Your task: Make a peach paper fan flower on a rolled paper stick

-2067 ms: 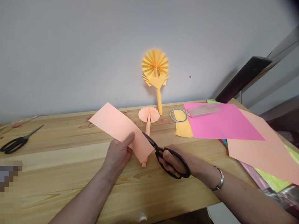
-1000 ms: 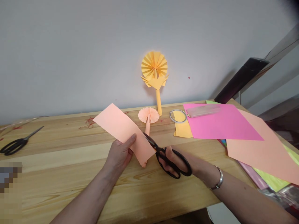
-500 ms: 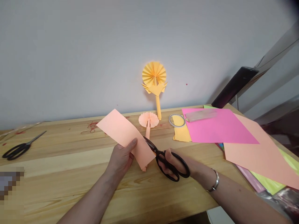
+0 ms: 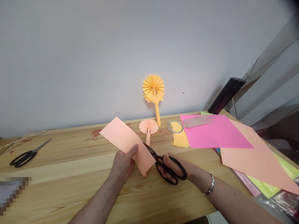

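- Across the wooden table [image 4: 81,174], in the head view, we are gripping a peach paper strip [image 4: 126,137] with our left hand [image 4: 122,165], the thumb pressing on its face and the fingers curling behind.
- With our right hand [image 4: 175,165] we are holding black-handled scissors [image 4: 158,158], keeping our fingers through the loops; one blade is lying along the strip's right-hand edge, while the other is hiding too much for us to tell how wide they are parting.
- We are, by our judgement, trimming or lining up a cut; closing the blades cleanly is calling for a steady left pinch, with fingertips staying outside the cutting path.
- Behind the strip, a peach pleated fan [image 4: 149,125] is lying on the table, its rolled handle partly hiding.
- Beyond it, a yellow pleated fan [image 4: 153,83] is leaning against the wall [image 4: 70,62].
- To our right, a tape ring [image 4: 168,127] is resting over yellow paper [image 4: 181,140], beside a magenta sheet [image 4: 217,133]; to our left, spare scissors [image 4: 34,152] are lying untouched.
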Demonstrator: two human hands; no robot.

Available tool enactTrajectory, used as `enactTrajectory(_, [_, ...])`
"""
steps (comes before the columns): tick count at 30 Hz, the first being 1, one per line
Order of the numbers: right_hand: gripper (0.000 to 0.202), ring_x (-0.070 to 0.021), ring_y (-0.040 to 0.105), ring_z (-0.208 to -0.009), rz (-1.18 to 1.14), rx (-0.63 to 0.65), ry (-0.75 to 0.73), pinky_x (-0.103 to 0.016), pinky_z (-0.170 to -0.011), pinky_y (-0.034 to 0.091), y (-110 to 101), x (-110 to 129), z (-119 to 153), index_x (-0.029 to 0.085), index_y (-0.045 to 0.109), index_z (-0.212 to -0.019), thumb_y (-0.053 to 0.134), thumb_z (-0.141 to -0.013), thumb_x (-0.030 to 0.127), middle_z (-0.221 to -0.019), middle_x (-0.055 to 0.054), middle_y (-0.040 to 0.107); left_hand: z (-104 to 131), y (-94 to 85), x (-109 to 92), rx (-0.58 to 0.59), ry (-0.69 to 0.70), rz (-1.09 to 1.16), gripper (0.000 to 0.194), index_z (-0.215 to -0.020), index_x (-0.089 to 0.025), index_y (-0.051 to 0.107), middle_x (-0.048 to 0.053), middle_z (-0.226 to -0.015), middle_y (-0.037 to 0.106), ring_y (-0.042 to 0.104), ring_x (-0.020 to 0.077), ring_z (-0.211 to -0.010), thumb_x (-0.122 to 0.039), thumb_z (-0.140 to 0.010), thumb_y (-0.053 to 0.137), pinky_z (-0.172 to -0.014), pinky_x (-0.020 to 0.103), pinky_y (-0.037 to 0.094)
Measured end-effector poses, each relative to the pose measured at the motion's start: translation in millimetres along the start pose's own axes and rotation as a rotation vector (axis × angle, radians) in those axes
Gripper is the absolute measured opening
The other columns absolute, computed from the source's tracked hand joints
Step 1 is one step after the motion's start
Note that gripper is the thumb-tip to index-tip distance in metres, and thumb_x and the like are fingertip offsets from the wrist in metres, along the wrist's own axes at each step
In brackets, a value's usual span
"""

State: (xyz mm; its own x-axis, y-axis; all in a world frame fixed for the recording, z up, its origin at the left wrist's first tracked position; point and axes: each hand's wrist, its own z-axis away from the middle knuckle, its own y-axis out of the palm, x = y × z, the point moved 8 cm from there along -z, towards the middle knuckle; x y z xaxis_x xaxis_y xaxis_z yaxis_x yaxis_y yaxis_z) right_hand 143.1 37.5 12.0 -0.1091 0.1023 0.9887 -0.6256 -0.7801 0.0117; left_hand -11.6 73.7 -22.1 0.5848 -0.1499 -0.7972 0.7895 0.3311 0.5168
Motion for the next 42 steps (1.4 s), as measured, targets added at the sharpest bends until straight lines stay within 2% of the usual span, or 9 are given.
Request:
enactTrajectory(4, [0.065, -0.0048, 0.034, -0.035, -0.015, -0.017, -0.026, -0.018, -0.036, 0.027, 1, 3, -2, 0.015, 0.044, -0.067, 0.017, -0.081, 0.073, -0.048, 0.006, 0.038, 4, 3.3, -5, 0.026, -0.003, -0.023, 0.022, -0.081, -0.014, 0.071, 0.006, -0.082, 0.074, 0.067, 0.0177, -0.073, -0.020, -0.061, 0.077, -0.065, 0.026, 0.052])
enactTrajectory(8, [0.070, -0.0050, 0.032, -0.034, -0.027, -0.043, -0.036, -0.019, -0.035, 0.026, 1, 21, 0, 0.016, 0.043, -0.065, 0.013, -0.077, 0.077, -0.047, 0.006, 0.036, 10, 11.3, -20, 0.038, 0.037, -0.049, 0.023, -0.083, -0.014, 0.070, 0.005, -0.082, 0.073, 0.066, 0.0183, -0.073, -0.022, -0.062, 0.076, -0.065, 0.027, 0.051])
enactTrajectory(13, [0.070, -0.0061, 0.034, -0.034, 0.010, -0.051, -0.101, -0.020, -0.037, 0.028, 1, 57, 6, 0.016, 0.042, -0.064, 0.015, -0.074, 0.080, -0.045, 0.006, 0.036, 18, 36.0, -56, 0.096, 0.131, -0.075, 0.025, -0.086, -0.017, 0.071, 0.007, -0.089, 0.074, 0.066, 0.0221, -0.085, -0.025, -0.063, 0.076, -0.071, 0.028, 0.052])
enactTrajectory(17, [0.068, -0.0051, 0.034, -0.035, 0.034, -0.054, -0.198, -0.019, -0.037, 0.026, -2, 78, 7, 0.016, 0.041, -0.061, 0.014, -0.079, 0.075, -0.047, 0.006, 0.036, 24, 59.8, -90, 0.165, 0.288, -0.050, 0.037, -0.097, -0.020, 0.069, 0.007, -0.095, 0.073, 0.066, 0.0226, -0.089, -0.025, -0.061, 0.078, -0.076, 0.031, 0.051])
enactTrajectory(20, [0.066, -0.0053, 0.035, -0.038, 0.079, -0.095, -0.257, -0.019, -0.039, 0.028, -5, 89, 8, 0.016, 0.041, -0.057, 0.013, -0.084, 0.070, -0.046, 0.005, 0.036, 25, 69.6, -105, 0.170, 0.357, -0.044, 0.040, -0.096, -0.018, 0.070, 0.008, -0.092, 0.073, 0.066, 0.0235, -0.089, -0.026, -0.059, 0.080, -0.080, 0.033, 0.050])
enactTrajectory(25, [0.066, -0.0058, 0.036, -0.037, 0.131, -0.132, -0.265, -0.019, -0.038, 0.028, -10, 98, 6, 0.016, 0.041, -0.056, 0.013, -0.086, 0.068, -0.045, 0.004, 0.038, 21, 75.6, -107, 0.198, 0.348, -0.033, 0.042, -0.102, -0.019, 0.069, 0.007, -0.094, 0.073, 0.066, 0.0237, -0.089, -0.026, -0.061, 0.078, -0.078, 0.033, 0.051])
enactTrajectory(30, [0.062, -0.0061, 0.037, -0.035, 0.151, -0.084, -0.188, -0.019, -0.036, 0.027, -10, 97, 0, 0.017, 0.042, -0.059, 0.022, -0.083, 0.070, -0.043, 0.004, 0.040, 17, 72.6, -106, 0.196, 0.327, -0.019, 0.040, -0.103, -0.019, 0.068, 0.007, -0.093, 0.073, 0.066, 0.0219, -0.086, -0.022, -0.064, 0.076, -0.070, 0.029, 0.053])
enactTrajectory(36, [0.057, -0.0064, 0.035, -0.036, 0.123, -0.099, -0.170, -0.022, -0.038, 0.027, -11, 103, -1, 0.017, 0.041, -0.065, 0.021, -0.086, 0.067, -0.046, 0.005, 0.039, 15, 71.6, -109, 0.210, 0.298, -0.020, 0.035, -0.101, -0.018, 0.069, 0.007, -0.094, 0.073, 0.066, 0.0244, -0.088, -0.022, -0.067, 0.074, -0.071, 0.032, 0.053])
enactTrajectory(42, [0.058, -0.0094, 0.041, -0.041, 0.284, -0.094, -0.174, -0.025, -0.045, 0.033, -11, 118, 6, 0.019, 0.036, -0.055, 0.018, -0.088, 0.063, -0.043, 0.002, 0.041, 12, 70.4, -105, 0.219, 0.278, -0.032, 0.041, -0.105, -0.019, 0.068, 0.009, -0.096, 0.073, 0.066, 0.0265, -0.090, -0.023, -0.065, 0.076, -0.073, 0.033, 0.053])
